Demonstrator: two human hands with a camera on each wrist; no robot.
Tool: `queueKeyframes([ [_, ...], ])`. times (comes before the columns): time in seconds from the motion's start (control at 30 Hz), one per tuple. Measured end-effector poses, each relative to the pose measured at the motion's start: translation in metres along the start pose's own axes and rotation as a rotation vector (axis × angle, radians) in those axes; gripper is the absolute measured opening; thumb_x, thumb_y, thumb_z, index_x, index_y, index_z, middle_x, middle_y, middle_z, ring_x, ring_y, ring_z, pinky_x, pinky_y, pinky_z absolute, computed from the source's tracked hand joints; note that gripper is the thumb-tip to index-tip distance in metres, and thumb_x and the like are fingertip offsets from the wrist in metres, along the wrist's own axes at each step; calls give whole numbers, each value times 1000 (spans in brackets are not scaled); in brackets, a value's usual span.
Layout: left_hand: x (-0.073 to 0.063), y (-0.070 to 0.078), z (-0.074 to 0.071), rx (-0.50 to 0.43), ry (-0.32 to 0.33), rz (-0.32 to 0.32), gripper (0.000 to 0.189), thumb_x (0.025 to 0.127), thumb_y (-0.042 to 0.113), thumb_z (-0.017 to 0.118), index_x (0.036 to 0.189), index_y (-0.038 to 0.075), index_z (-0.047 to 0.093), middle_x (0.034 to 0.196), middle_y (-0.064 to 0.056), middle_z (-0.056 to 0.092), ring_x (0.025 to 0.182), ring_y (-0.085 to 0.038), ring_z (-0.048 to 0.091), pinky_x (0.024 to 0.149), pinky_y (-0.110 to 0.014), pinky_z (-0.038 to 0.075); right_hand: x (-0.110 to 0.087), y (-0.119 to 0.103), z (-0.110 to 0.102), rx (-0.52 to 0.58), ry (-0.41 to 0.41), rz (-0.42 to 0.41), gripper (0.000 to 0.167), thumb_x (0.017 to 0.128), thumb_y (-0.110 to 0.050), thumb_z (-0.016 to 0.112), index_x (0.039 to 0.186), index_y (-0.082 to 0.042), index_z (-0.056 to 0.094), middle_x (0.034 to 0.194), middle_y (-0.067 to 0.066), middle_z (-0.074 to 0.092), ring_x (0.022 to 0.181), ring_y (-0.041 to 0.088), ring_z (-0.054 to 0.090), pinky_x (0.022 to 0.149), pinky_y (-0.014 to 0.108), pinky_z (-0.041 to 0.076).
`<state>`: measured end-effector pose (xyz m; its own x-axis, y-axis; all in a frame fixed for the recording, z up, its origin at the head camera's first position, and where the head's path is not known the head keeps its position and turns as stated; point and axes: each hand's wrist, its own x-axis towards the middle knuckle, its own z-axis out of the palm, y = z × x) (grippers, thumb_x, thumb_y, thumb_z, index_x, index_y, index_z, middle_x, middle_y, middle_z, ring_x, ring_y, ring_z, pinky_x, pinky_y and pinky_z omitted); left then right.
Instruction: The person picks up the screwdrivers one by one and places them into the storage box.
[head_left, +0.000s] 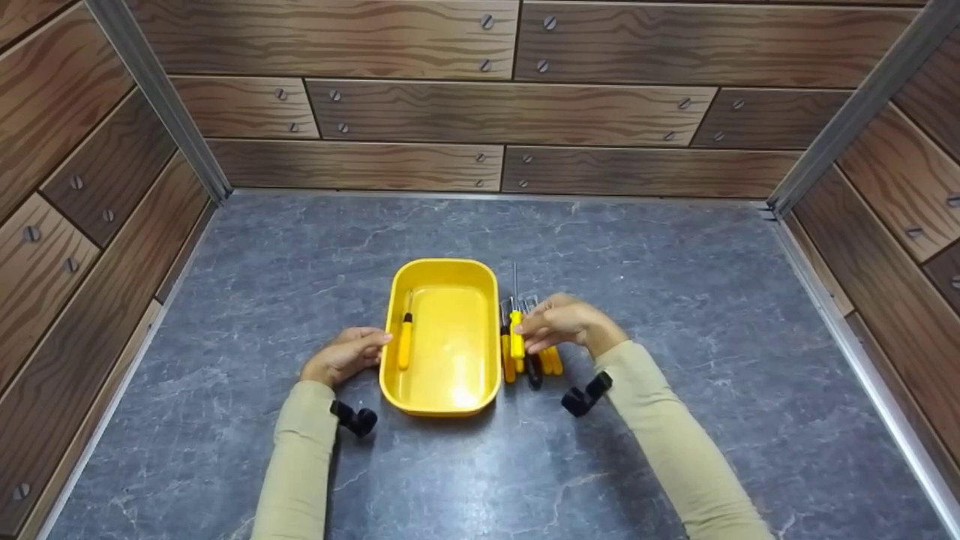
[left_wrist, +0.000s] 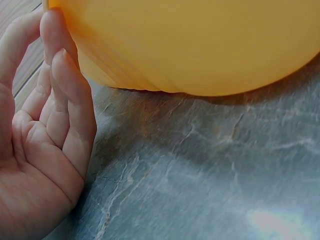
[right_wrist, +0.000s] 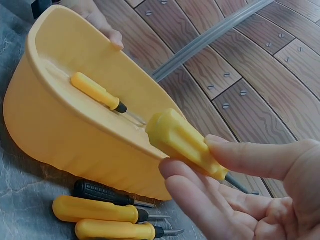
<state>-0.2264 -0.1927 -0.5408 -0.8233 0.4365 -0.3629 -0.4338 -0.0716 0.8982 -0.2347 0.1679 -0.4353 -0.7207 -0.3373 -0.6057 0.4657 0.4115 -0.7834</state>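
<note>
A yellow plastic tray stands lengthwise on the table. At its left rim my left hand pinches the wall, thumb at the edge and fingers against the outside. Inside the tray, along the left wall, lies a yellow-handled screwdriver with a black collar. My right hand pinches another yellow screwdriver by its handle between thumb and fingers, raised just right of the tray, its shaft pointing away from me. Below it on the table lie several more screwdrivers, among them a black-handled one and a yellow-handled one.
The grey marbled tabletop is enclosed by wood-patterned panels at the back and sides, with metal strips along the corners. A black wrist mount sits on the left sleeve, another black mount on the right.
</note>
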Motion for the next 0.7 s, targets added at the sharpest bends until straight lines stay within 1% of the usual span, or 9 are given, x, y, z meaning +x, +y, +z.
queueKeyframes([
  [0.13,1,0,0,-3,5,-3,9,93,15,58,94,9,65,77,6,71,73,-6,65,74,-23,55,1,-1,2,13,-11,-9,15,87,-6,66,99,3,64,71,2,69,60,11,68,69,25,61],
  [0.3,0,0,-1,-9,2,-13,9,93,15,58,95,9,64,78,5,71,74,-7,66,75,-23,55,2,-3,6,2,-17,-10,24,88,-7,65,107,8,63,70,2,69,60,10,68,69,25,61],
  [0.37,0,0,0,-8,1,-14,9,93,14,58,95,8,64,78,5,71,74,-7,66,75,-23,55,3,-3,7,1,-16,-7,21,88,-7,66,104,6,64,68,1,69,59,10,68,69,25,61],
  [0.53,1,1,0,-12,4,-17,9,93,14,58,96,8,64,79,5,71,74,-7,66,75,-23,55,4,-5,10,19,-19,-13,7,87,-6,65,92,-1,64,65,1,69,58,10,68,66,24,61],
  [0.6,1,1,1,-17,10,-19,8,93,14,59,95,9,64,78,5,71,74,-7,66,75,-23,55,4,-6,10,17,-18,-14,6,88,-6,65,92,-1,64,65,1,69,58,10,68,65,23,60],
  [0.7,1,1,1,-19,16,-18,7,93,13,58,93,9,64,77,6,70,73,-7,65,74,-22,55,4,-8,11,12,-10,-8,10,88,-6,64,96,1,65,66,1,70,58,10,68,65,23,60],
])
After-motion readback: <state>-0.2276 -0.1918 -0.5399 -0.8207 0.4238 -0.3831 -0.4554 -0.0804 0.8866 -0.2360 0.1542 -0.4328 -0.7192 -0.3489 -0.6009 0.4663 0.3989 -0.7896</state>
